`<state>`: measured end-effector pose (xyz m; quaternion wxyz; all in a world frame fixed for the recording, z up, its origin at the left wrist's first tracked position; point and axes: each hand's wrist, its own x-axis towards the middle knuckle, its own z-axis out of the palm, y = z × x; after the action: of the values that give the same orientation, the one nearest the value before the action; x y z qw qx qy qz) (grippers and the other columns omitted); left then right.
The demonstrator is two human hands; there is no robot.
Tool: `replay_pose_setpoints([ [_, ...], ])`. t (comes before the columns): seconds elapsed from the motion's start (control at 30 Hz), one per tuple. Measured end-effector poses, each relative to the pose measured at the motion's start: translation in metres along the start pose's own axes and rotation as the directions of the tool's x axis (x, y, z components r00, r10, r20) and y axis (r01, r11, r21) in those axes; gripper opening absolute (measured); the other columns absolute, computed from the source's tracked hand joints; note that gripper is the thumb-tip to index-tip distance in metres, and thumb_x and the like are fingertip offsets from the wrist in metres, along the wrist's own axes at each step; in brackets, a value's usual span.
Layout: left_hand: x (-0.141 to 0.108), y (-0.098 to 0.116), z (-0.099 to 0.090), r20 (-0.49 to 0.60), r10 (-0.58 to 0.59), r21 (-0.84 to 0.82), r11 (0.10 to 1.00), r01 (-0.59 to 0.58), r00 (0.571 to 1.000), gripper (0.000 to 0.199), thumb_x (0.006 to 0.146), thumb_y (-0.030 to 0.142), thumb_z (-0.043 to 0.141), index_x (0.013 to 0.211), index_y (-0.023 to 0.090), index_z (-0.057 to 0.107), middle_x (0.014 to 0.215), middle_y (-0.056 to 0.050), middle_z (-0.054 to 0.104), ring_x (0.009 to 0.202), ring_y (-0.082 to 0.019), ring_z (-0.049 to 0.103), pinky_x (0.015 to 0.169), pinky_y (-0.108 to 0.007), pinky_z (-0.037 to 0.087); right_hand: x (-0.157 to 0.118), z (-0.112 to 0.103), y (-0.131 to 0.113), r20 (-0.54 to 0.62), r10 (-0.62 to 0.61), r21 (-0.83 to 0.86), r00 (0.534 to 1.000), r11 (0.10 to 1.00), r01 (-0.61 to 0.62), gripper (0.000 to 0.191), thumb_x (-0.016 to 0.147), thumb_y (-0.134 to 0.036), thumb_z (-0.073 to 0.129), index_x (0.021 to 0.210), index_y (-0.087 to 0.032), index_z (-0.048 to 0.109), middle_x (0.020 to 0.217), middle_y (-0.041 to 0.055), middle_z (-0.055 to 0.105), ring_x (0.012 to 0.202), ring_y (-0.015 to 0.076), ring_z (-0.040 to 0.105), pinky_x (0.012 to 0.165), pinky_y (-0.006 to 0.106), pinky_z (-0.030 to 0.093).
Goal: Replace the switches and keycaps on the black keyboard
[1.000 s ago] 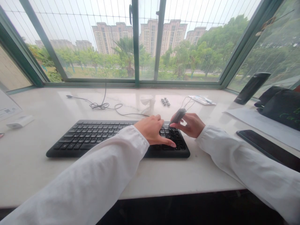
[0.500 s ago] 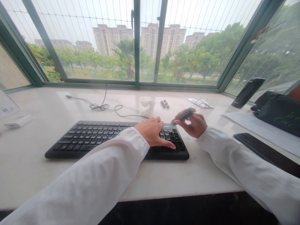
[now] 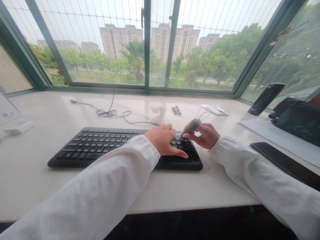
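The black keyboard (image 3: 97,144) lies on the white counter, and several switches at its right end show without keycaps. Across the number-pad side rests my left hand (image 3: 162,140), its thumb stretched out over the keys and its other fingers curving toward the back edge; it holds nothing. My right hand (image 3: 207,135) pinches a dark grey keyboard cleaning brush (image 3: 193,126) that has thin wire puller loops (image 3: 202,115) at its upper end. The lower end of the brush points down at the upper right keys; its tip is partly hidden by my fingers. Several loose keycaps (image 3: 176,110) lie behind the keyboard.
A bundled black cable (image 3: 106,113) and a crumpled whitish piece (image 3: 158,111) lie behind the keyboard. On the right are a flat packet (image 3: 215,109), a phone (image 3: 275,156), paper (image 3: 260,128), a dark pouch (image 3: 297,115) and a black upright object (image 3: 267,99). A white device (image 3: 19,128) sits left.
My right hand has brought the brush down and slightly left, so its lower end is now at the keys and it stands steeper. My left hand stays in place.
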<state>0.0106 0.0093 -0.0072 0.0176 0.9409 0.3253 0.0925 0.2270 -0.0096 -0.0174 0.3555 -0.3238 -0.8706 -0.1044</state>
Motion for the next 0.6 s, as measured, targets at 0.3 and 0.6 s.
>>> replay_pose_setpoints([
  [0.3, 0.0011, -0.0024, 0.0012, -0.008, 0.036, -0.005, 0.999, -0.036, 0.999, 0.094, 0.06, 0.092, 0.038, 0.106, 0.013, 0.062, 0.103, -0.012, 0.058, 0.093, -0.028, 0.058, 0.082, -0.036, 0.046, 0.0011, 0.0023, 0.0035, 0.076, 0.089, -0.009, 0.993, 0.996, -0.089, 0.026, 0.088, -0.043, 0.058, 0.084, -0.018, 0.06, 0.06, -0.0019, 0.056, 0.05, 0.0102, 0.051, 0.05, 0.022, 0.043],
  [0.6, 0.0006, -0.0013, -0.0012, 0.001, 0.036, -0.021, 0.999, -0.036, 0.999, 0.092, 0.061, 0.092, 0.039, 0.104, 0.014, 0.062, 0.102, -0.012, 0.058, 0.093, -0.028, 0.059, 0.081, -0.037, 0.046, -0.002, 0.003, -0.0038, 0.047, -0.202, -0.033, 0.978, 0.979, 0.203, 0.014, 0.088, -0.034, 0.06, 0.091, -0.02, 0.059, 0.076, 0.0042, 0.068, 0.067, 0.0156, 0.061, 0.061, 0.027, 0.049],
])
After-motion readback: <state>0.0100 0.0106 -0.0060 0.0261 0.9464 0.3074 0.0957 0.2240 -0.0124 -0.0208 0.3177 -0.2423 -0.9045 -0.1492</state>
